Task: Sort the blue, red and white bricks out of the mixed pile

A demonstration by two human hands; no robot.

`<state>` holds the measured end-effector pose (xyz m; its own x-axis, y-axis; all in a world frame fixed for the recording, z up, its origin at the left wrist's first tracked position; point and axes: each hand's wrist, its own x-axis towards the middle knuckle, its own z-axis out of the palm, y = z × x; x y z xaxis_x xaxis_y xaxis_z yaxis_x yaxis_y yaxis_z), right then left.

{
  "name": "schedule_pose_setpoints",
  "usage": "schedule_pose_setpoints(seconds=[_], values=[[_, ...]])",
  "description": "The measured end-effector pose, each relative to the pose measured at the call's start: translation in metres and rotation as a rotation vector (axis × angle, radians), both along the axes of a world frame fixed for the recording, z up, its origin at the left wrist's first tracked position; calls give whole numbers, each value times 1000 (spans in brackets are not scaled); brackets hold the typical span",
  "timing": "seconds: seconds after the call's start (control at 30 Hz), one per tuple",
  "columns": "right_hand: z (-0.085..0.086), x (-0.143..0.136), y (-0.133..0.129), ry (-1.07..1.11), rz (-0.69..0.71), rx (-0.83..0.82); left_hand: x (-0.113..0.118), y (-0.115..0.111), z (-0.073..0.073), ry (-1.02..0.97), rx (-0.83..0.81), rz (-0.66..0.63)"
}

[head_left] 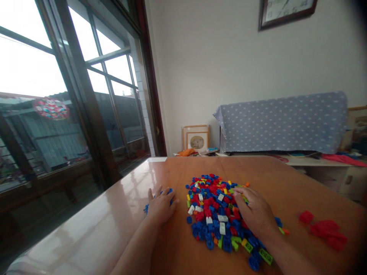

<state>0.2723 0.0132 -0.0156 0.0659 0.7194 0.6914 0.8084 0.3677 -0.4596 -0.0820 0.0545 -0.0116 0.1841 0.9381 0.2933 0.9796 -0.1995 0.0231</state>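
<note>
In the head camera's view, a person works with two bare hands over a bench (172, 248) of glossy orange-brown wood, where a heap (213, 208) of small toy bricks spreads across the middle. The left hand (161, 207) lies palm down, its grip open and fingers spread, over a little group of blue pieces (146, 208) just beside the heap. The right hand (255, 209) reaches in at the heap's right side, thumb and fingers drawn close together; whether anything is pinched between them cannot be told.

Sorting by color appears only partly done: the blue group and some red pieces (328, 231), off to the right with a single red block (306, 216) near them, sit apart, while most of the bricks lie mixed, blue and red with white, lime, yellow and orange.

The bricks look like hard, smooth plastic. White pieces (223, 218) are small and oblong, a lime piece (265, 256) at the near edge shows dark, rounded openings, and a blue piece (254, 262) beside it is round. The red pieces to the right are too blurred to read. Daylight from the window (114, 82) leaves a pale sheen on the wood; beyond, a soft gray-blue cloth (281, 124) with white spots drapes a boxy shape.
</note>
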Motion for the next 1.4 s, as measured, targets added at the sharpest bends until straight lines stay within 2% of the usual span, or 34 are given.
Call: schedule_pose_setpoints(seconds=[0.13, 0.23, 0.37, 0.5, 0.67, 0.9, 1.07, 1.2, 1.3, 1.4], values=[[0, 1, 0, 6, -17, -2, 7, -6, 9, -34, 80, -13], [0, 2, 0, 10, -4, -1, 16, -12, 21, -102, 129, -88], [2, 0, -1, 7, 0, 12, 26, -20, 28, -278, 14, -263], [6, -5, -5, 10, 8, 5, 31, -27, 24, -427, -215, -394], [7, -8, -9, 19, 16, -12, 38, -36, 24, -424, -383, -453], [9, -8, -9, 33, 12, -14, 43, -39, 26, -418, -443, -479], [8, -7, -8, 44, 19, -11, 45, -41, 24, -588, -555, -475], [8, -8, -9, 44, 21, -12, 50, -44, 21, -703, -651, -586], [9, -9, -10, 44, 22, -21, 51, -44, 20, -630, -684, -641], [9, -10, -10, 52, 27, -26, 49, -44, 20, -525, -611, -599]])
